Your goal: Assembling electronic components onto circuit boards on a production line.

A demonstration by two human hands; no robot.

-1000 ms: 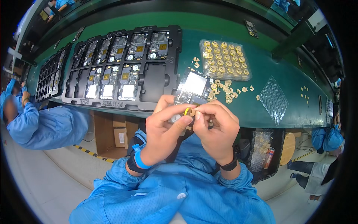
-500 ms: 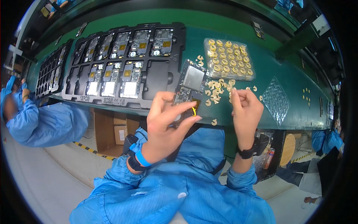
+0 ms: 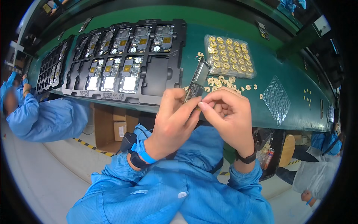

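Left fingers (image 3: pixel 182 111) grasp a circuit board (image 3: pixel 200 76) by its near end. Right fingers (image 3: pixel 210 111) meet at that same end, thumb to forefinger — what's between them is hidden, can't tell if they pinch a part or just press. Board is tilted nearly edge-on, far end toward the clear tray (image 3: pixel 244 76); my read: left carries it so right can do the fine work.

Left of it, black tray (image 3: pixel 154 76) on the bench (image 3: pixel 305 74): other boards (image 3: pixel 130 78) lie flat in moulded slots, probably to stop rubbing. Clear tray holds coin batteries (image 3: pixel 233 59) in rows — likely spaced for easy picking, on the right hand's side. Loose tan bits (image 3: pixel 220 81) lie in no order just in front. Dimpled plastic sheet (image 3: pixel 276 100) sits skewed farther right, seemingly out of the way. Blue wrist strap (image 3: pixel 144 154) on the left — maybe for static.
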